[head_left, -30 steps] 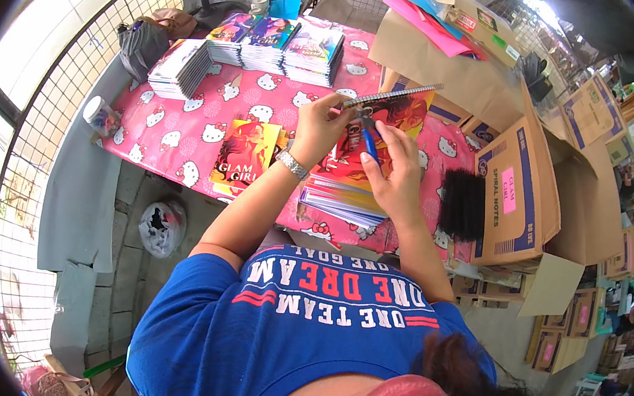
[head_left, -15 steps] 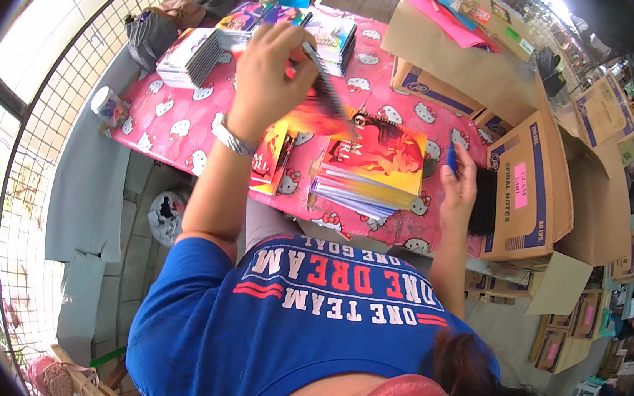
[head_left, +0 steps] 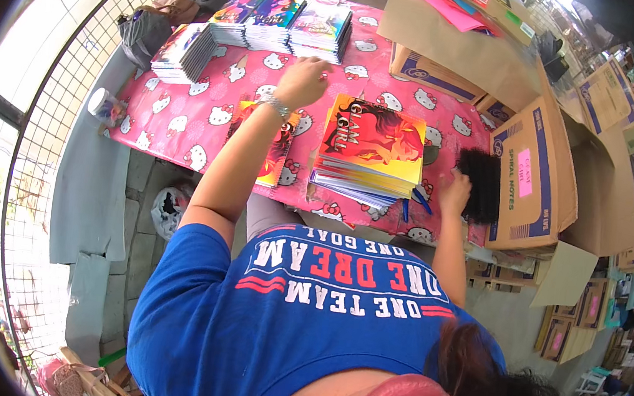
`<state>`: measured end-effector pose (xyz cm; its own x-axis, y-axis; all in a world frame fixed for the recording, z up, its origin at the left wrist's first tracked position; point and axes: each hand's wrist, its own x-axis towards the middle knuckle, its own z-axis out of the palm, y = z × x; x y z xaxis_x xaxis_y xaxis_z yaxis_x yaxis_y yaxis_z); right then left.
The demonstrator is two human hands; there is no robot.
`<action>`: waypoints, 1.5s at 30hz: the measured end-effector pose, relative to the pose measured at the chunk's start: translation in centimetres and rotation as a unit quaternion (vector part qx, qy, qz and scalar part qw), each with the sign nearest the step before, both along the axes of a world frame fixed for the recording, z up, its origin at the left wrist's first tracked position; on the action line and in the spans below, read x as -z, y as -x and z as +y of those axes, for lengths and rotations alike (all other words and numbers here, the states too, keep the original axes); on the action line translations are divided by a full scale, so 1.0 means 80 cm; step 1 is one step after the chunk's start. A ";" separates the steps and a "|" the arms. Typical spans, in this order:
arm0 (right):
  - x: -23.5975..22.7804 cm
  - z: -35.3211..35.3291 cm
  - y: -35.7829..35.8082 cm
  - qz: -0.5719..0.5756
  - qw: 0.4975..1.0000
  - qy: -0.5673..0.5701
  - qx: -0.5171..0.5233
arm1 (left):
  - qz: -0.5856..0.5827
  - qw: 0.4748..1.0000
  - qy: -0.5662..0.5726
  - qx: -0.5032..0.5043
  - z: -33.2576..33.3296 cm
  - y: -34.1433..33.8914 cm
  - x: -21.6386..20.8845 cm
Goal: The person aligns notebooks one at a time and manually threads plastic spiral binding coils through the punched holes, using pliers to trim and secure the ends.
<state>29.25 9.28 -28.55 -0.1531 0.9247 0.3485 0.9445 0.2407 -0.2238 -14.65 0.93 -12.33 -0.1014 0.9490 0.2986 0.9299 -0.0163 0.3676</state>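
My left hand (head_left: 303,83) reaches over the pink table cover, its fingers apart and bent, holding nothing that I can see. Beneath my left forearm lie yellow-and-red notebooks (head_left: 273,164), partly covered by it. Between my hands is a thick stack of yellow-and-red illustrated notebooks (head_left: 373,138), their lower edges fanned toward me. My right hand (head_left: 453,193) is beside a bunch of black spiral binding coils (head_left: 480,186). Its fingertips are small and blurred against the black, so their grip is unclear. A blue two-handled tool (head_left: 422,201) lies at the stack's near right corner.
Several stacks of colourful notebooks (head_left: 268,37) stand at the far left of the table (head_left: 177,128). A white container (head_left: 104,106) is at the left edge. An open cardboard box (head_left: 532,174) stands on the right, with more cartons and coloured paper (head_left: 453,7) behind.
The notebook with a black spiral is out of my left hand, which has moved right and lower. My right hand has let go of the blue tool and moved to the black coils.
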 end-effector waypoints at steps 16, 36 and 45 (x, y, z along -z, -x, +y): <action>-0.040 0.085 -0.061 0.094 0.993 -0.076 -0.011 | -0.156 0.976 0.073 0.134 0.096 -0.117 0.017; -0.275 -0.060 0.081 0.295 0.882 -0.034 -0.366 | 0.018 0.983 -0.115 0.140 -0.036 -0.155 -0.099; -0.296 -0.070 0.071 0.424 0.785 0.272 -0.361 | 0.054 0.968 -0.152 0.190 -0.033 -0.197 -0.090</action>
